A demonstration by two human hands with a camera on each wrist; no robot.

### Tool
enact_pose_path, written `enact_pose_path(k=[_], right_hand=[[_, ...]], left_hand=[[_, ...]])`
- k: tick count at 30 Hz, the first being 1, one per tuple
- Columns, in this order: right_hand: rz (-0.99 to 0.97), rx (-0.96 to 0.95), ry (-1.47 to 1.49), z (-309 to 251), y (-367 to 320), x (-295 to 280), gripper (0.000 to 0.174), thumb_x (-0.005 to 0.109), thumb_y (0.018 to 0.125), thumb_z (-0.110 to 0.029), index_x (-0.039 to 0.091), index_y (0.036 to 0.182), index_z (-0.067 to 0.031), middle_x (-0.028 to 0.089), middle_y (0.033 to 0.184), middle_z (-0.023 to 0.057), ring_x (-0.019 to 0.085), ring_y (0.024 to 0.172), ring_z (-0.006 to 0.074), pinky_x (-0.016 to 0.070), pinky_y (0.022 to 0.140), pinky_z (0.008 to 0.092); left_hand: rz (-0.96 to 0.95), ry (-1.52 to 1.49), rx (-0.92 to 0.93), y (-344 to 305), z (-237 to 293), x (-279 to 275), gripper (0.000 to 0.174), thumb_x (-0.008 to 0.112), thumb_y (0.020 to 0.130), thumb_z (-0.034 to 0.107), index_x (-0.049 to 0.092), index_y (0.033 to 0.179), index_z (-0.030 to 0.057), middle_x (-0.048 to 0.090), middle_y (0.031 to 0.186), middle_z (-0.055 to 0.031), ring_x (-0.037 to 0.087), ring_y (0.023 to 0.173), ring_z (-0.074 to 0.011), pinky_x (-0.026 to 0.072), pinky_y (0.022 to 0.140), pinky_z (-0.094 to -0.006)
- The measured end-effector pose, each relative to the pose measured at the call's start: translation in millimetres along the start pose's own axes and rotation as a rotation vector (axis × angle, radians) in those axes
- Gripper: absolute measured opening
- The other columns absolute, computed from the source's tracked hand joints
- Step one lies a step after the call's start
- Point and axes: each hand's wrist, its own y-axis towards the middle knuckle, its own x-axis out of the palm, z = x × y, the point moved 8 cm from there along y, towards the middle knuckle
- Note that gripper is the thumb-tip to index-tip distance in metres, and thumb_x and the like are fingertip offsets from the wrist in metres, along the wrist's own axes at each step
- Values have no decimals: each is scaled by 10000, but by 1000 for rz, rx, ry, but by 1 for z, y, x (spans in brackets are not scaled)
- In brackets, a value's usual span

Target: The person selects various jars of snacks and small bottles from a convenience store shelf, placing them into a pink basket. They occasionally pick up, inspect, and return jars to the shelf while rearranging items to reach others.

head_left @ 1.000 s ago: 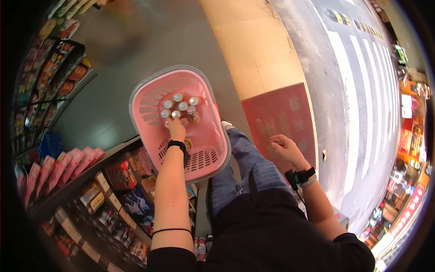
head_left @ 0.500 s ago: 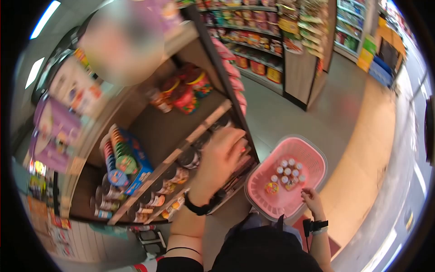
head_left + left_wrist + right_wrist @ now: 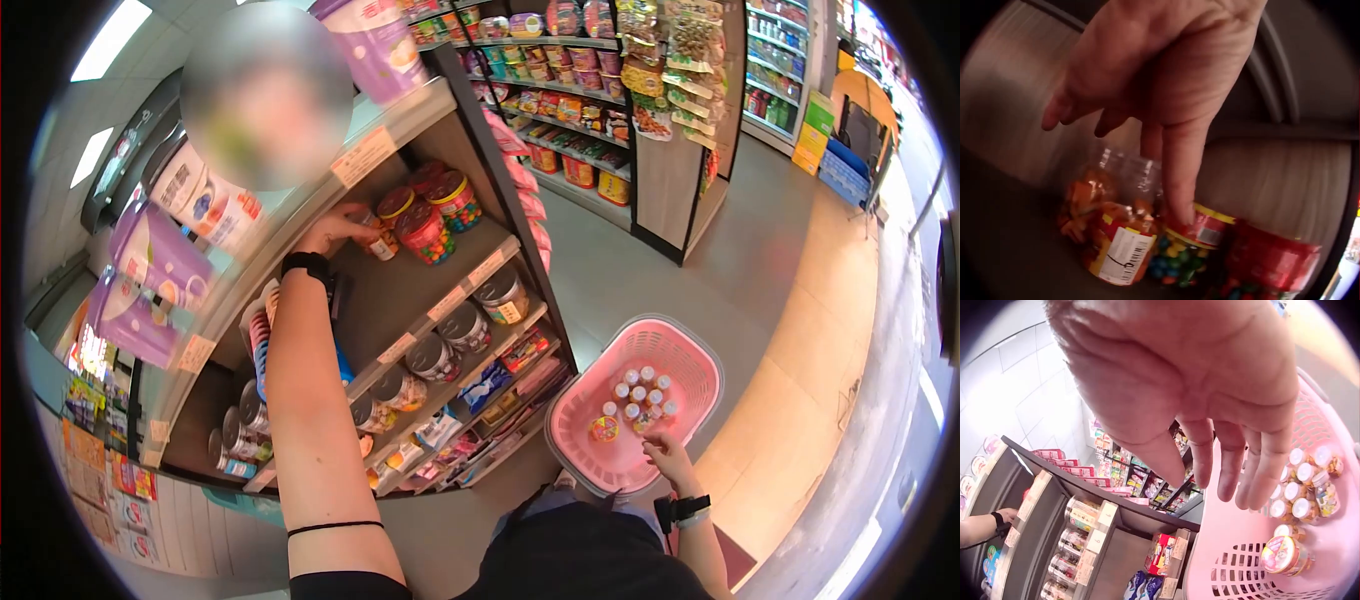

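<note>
On the upper open shelf board, my left hand reaches to a clear jar of orange sweets. Its thumb and fingers extend down around the jar's top, spread apart rather than closed on it in the left wrist view. Right next to this jar stand red-lidded tubs of colourful candies. My right hand hangs with relaxed fingers over the near right rim of the pink basket, holding nothing. Several small white-capped jars and a round tub with a colourful lid sit inside that basket.
Below the reached shelf runs a row of dark-lidded jars, with bagged snacks lower down. Purple buckets line the top of the unit. Pink packets hang at its end. More stocked shelves stand across the floor, with a blue crate beyond.
My left hand has left the jars in the basket, risen past the shelf front and reached onto the upper board. The head view has turned to the shelves. My right hand stays low near the basket.
</note>
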Motion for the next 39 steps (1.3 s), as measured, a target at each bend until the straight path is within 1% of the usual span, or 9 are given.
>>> enact_pose_path(k=[6, 10, 14, 20, 22, 27, 30, 33, 39], right_hand=[[74, 55, 23, 18, -15, -25, 265, 611, 866, -163, 601, 1082, -10, 629, 896, 57, 577, 762, 108, 495, 664, 255], [96, 24, 16, 24, -15, -37, 276, 615, 866, -185, 602, 1070, 0, 631, 843, 53, 567, 708, 96, 472, 633, 243], [149, -17, -111, 19, -11, -51, 277, 620, 861, -199, 606, 1049, 4, 646, 837, 73, 576, 716, 111, 474, 654, 266], [252, 7, -48, 20, -19, -66, 296, 619, 861, -201, 598, 1085, -10, 652, 927, 83, 611, 821, 136, 487, 748, 280], [279, 45, -78, 23, -25, -69, 297, 618, 862, -192, 593, 1096, -10, 650, 943, 83, 614, 838, 142, 488, 760, 281], [373, 158, 60, 37, -82, -76, 287, 604, 873, -156, 577, 1119, -11, 650, 982, 85, 613, 905, 139, 485, 763, 267], [457, 270, 106, 70, -117, -88, 273, 601, 875, -152, 579, 1110, -15, 649, 996, 90, 614, 909, 147, 486, 756, 264], [567, 277, 176, 88, -151, -92, 268, 594, 874, -151, 582, 1105, -15, 651, 994, 98, 610, 913, 150, 485, 750, 270], [622, 356, 223, 110, -182, -81, 280, 588, 886, -163, 567, 1115, -2, 626, 1007, 66, 575, 895, 116, 461, 760, 253]], left_hand=[[59, 13, 18, -27, 31, 7, 513, 818, 601, 307, 623, 952, -12, 641, 935, -83, 621, 833, -208, 490, 680, -317], [498, 404, 254, -88, 67, -8, 358, 814, 575, 194, 644, 809, -17, 640, 713, -106, 626, 711, -198, 480, 626, -318], [554, 480, 316, -205, 119, 26, 420, 796, 606, 172, 635, 933, -37, 559, 1023, -139, 607, 870, -241, 489, 693, -314], [-11, 153, 636, -246, 170, 203, 510, 828, 532, 88, 645, 1002, 14, 448, 1130, -99, 522, 1020, -234, 489, 746, -308], [-278, -237, 382, -202, 141, 303, 483, 851, 557, 134, 670, 996, 43, 468, 1112, -112, 517, 1004, -232, 481, 764, -310], [-286, -47, 455, -109, 83, 521, 477, 839, 566, 253, 676, 928, -12, 522, 979, -184, 520, 948, -303, 472, 722, -364], [-253, 31, 409, -82, 67, 571, 456, 825, 583, 280, 679, 889, -24, 571, 899, -230, 523, 924, -338, 462, 714, -378], [-466, -249, 26, -73, 34, 614, 373, 782, 608, 231, 670, 839, -39, 628, 766, -224, 532, 848, -373, 412, 805, -416], [-621, 149, 437, -114, 58, 678, 395, 766, 583, 379, 693, 776, 43, 617, 861, -239, 506, 896, -409, 398, 818, -448]])
